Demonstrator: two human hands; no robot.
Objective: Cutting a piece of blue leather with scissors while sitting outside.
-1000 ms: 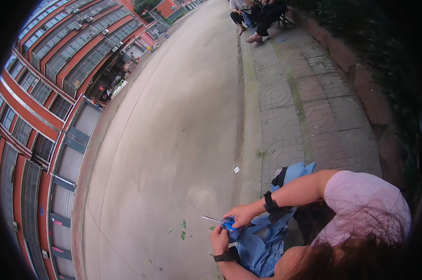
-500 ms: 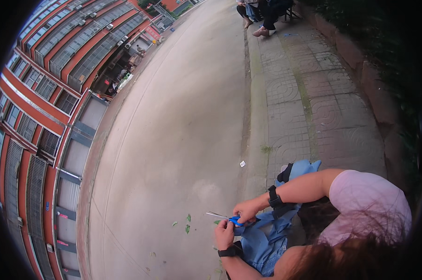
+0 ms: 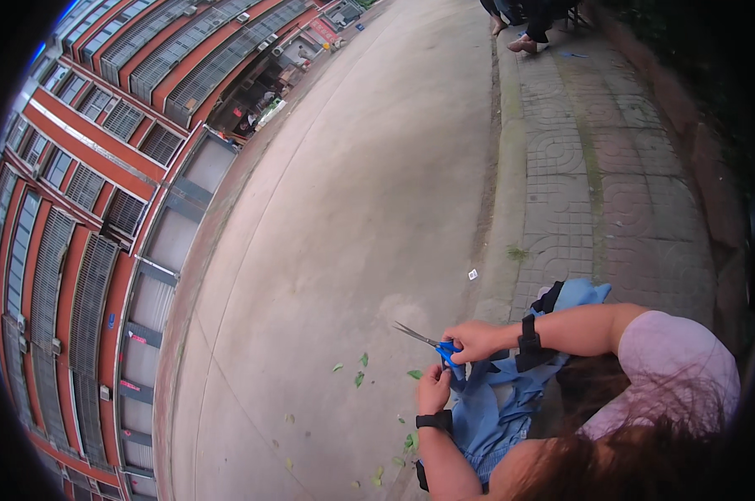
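Right hand [image 3: 475, 341] grips blue-handled scissors [image 3: 431, 343] over blue cloth [image 3: 498, 401].

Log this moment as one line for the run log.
right hand: holds blue-handled scissors, blades open | left hand: on blue cloth | ground: green leaf bits on concrete pavement

The scissors [image 3: 438, 345] have blue handles and silver blades. The cloth [image 3: 511, 397] is light blue. Both wristbands [image 3: 527, 332] are black. The sleeve [image 3: 682, 355] is pale pink. Green leaves [image 3: 362, 360] dot the grey concrete [image 3: 352, 234]. The pavers [image 3: 603, 167] show curved grey patterns. The building [image 3: 85, 167] is red-orange with grey grilles.
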